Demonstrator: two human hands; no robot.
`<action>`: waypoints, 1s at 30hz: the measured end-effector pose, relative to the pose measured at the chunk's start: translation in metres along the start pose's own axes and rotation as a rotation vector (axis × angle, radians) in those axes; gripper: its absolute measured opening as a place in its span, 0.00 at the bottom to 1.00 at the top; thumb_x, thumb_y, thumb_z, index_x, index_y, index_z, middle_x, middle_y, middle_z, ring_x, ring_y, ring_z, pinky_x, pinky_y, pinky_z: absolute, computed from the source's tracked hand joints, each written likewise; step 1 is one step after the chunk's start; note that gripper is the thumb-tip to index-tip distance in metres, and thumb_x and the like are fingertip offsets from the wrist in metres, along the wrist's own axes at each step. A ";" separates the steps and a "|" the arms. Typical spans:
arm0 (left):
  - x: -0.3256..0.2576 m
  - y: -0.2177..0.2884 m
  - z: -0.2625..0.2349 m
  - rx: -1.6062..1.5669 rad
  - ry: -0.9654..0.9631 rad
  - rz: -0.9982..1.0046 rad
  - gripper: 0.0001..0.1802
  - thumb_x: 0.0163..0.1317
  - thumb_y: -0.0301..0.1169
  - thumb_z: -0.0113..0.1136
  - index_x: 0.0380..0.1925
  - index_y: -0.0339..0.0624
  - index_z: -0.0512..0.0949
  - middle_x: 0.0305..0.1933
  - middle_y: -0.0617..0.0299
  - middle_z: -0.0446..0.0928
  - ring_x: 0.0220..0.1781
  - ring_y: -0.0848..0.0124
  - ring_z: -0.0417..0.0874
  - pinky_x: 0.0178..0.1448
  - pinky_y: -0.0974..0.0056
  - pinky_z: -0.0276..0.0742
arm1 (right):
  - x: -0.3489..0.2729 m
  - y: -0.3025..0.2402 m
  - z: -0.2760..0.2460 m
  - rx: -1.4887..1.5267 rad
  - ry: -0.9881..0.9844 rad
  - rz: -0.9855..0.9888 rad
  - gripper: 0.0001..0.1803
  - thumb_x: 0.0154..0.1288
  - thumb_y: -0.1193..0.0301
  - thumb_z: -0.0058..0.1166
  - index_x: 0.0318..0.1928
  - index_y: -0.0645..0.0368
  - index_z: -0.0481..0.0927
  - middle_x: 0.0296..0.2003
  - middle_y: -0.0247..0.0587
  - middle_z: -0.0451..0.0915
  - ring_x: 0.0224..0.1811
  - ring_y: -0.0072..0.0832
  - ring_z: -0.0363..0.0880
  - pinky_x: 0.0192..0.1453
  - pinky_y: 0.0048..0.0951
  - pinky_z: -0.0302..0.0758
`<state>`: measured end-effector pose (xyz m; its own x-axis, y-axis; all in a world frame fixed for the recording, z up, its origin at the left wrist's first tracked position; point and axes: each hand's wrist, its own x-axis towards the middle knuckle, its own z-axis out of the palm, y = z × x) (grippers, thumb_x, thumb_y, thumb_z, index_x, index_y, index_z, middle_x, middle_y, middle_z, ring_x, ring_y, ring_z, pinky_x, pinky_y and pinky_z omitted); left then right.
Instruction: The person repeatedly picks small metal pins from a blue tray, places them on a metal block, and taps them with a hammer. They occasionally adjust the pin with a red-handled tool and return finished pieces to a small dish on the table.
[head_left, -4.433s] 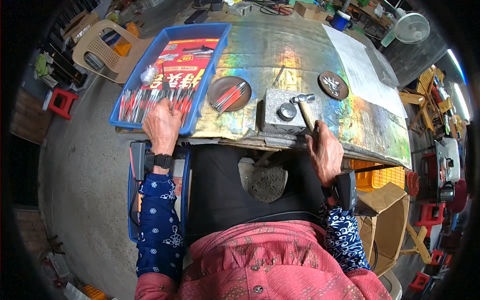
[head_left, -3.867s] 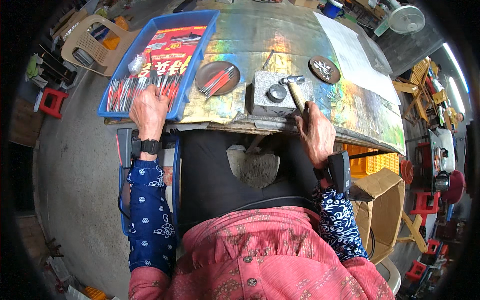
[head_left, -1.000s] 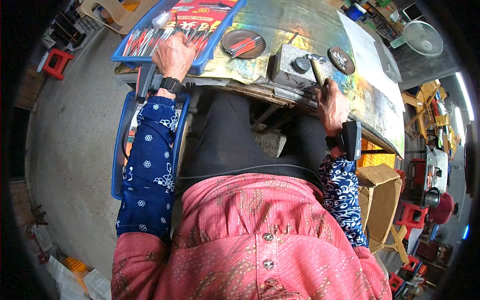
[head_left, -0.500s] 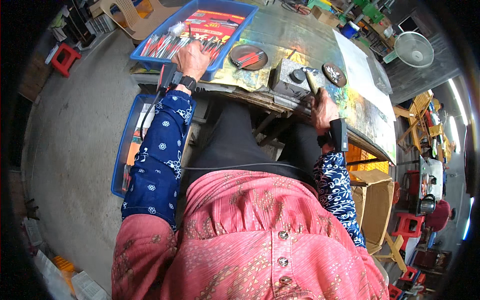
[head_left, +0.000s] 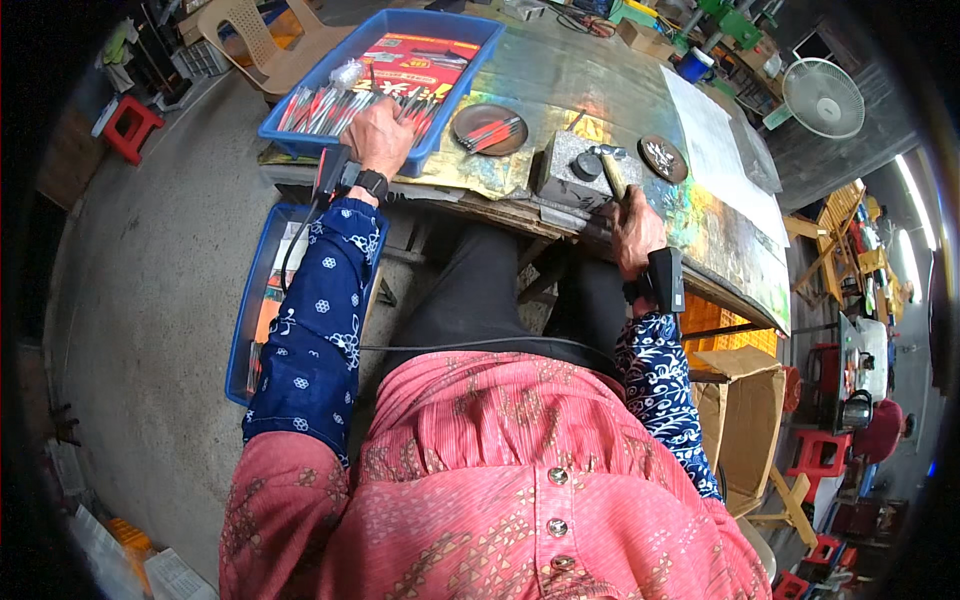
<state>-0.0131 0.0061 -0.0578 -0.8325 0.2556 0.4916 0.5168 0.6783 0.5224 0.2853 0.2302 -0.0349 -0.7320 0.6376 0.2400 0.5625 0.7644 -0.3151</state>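
My left hand (head_left: 380,137) reaches over the near edge of a blue plastic bin (head_left: 478,62). Its fingers are curled down among slim red-and-grey sticks (head_left: 318,112); what they grip, if anything, is hidden. In my right hand (head_left: 637,235) is a hammer (head_left: 616,178), held by its light wooden handle. The hammer's head rests over a grey block (head_left: 560,180) at the table's near edge, beside a round black piece (head_left: 587,166) on top. Between bin and block, a brown dish (head_left: 480,115) holds several red, dark-tipped sticks. A smaller dish (head_left: 664,158) with small white pieces lies right of the block.
The worktable (head_left: 560,75) is stained and partly covered with white sheets (head_left: 710,130). A second blue bin (head_left: 240,345) stands low by my left arm. To the right are an open cardboard box (head_left: 755,420) and a fan (head_left: 823,98). A tan chair (head_left: 262,40) is behind the bin.
The view has shifted slightly. My left hand stays at the sticks in the bin, and my right hand keeps hold of the hammer over the block.
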 end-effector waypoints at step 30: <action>0.002 -0.001 0.001 0.018 -0.030 0.009 0.11 0.48 0.38 0.62 0.32 0.49 0.84 0.29 0.54 0.83 0.35 0.52 0.83 0.38 0.53 0.77 | 0.000 0.002 0.001 -0.049 0.062 -0.062 0.21 0.66 0.64 0.54 0.57 0.57 0.72 0.37 0.59 0.81 0.41 0.53 0.81 0.44 0.45 0.76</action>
<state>-0.0156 0.0071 -0.0581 -0.8338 0.2820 0.4747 0.5205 0.6883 0.5053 0.2859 0.2313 -0.0364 -0.7421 0.5922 0.3142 0.5360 0.8056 -0.2525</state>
